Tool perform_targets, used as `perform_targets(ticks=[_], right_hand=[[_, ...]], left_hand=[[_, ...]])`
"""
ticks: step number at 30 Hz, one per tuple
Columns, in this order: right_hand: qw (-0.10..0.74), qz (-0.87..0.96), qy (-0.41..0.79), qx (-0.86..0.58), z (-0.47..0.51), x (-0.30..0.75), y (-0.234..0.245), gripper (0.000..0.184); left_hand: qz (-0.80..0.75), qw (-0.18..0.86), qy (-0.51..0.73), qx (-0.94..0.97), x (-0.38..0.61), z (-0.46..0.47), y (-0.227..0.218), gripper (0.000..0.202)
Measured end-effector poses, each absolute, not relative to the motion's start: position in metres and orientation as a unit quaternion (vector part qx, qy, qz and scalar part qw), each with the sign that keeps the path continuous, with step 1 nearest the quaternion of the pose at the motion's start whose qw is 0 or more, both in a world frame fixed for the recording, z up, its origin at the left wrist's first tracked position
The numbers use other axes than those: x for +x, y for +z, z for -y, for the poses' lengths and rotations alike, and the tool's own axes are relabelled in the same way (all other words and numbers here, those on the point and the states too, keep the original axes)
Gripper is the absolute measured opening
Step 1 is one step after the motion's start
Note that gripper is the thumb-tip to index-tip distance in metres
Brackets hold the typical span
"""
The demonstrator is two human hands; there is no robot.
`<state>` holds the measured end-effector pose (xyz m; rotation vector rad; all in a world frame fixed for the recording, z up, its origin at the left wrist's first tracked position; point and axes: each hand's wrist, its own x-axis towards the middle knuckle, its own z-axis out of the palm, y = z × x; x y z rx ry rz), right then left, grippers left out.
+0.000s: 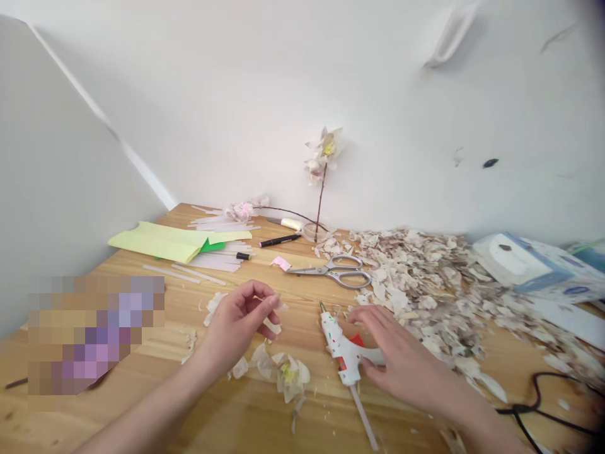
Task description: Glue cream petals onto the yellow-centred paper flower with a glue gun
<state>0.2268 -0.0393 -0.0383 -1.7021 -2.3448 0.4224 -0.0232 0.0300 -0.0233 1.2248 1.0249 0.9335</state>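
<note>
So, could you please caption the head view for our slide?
Right hand at a white glue gun beside scattered petals on a wooden table.

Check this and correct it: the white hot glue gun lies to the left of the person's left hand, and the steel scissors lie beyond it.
Wrong side: the white hot glue gun lies to the right of the left hand, between it and the right hand, as the head view shows. The steel scissors do lie beyond it.
</note>
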Motion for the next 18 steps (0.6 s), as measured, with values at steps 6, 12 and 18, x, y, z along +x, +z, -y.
perform_targets(ticks=[6, 12, 18], right_hand=[[0.114, 0.836, 0.189, -0.502, 0.046, 0.174, -0.052, 0.042], [0.138, 0.818, 0.248, -0.501, 0.043, 0.151, -0.069, 0.045], [0.150, 0.798, 0.287, -0.509, 0.042, 0.150, -0.068, 0.038]], left_hand=[[-0.438, 0.602, 0.411, 0.526, -0.021, -0.034, -0.031, 0.021], [-0.439, 0.597, 0.415, 0.528, -0.021, -0.034, -0.034, 0.021], [-0.441, 0.590, 0.416, 0.532, -0.020, -0.035, -0.038, 0.022]])
